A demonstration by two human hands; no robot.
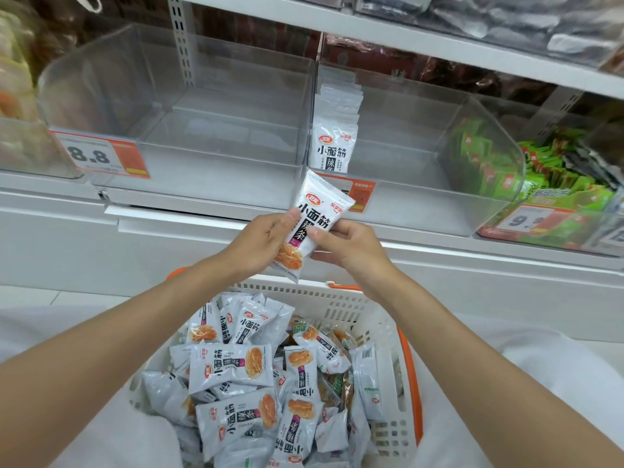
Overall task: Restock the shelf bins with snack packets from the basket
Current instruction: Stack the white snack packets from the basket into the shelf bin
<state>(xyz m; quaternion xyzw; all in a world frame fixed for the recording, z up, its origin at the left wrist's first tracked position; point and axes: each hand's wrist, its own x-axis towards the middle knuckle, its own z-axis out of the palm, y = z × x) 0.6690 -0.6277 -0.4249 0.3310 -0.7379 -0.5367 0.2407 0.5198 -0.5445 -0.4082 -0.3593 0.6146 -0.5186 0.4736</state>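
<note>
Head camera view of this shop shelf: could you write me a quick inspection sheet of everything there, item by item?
Surface: white shelf ledge under clear bins.
Job's things: held packet, white, roughly upright in front of the middle bin; that bin holds a row of matching packets along its left wall; left bin looks empty; white basket with orange handles holds many loose packets.
Clutter: nothing seen.
Grips: left hand and right hand both pinch the held packet.
Cables: nothing seen.
Surroundings: price tag reading 8.8; green packets in the bin to the right.
</note>
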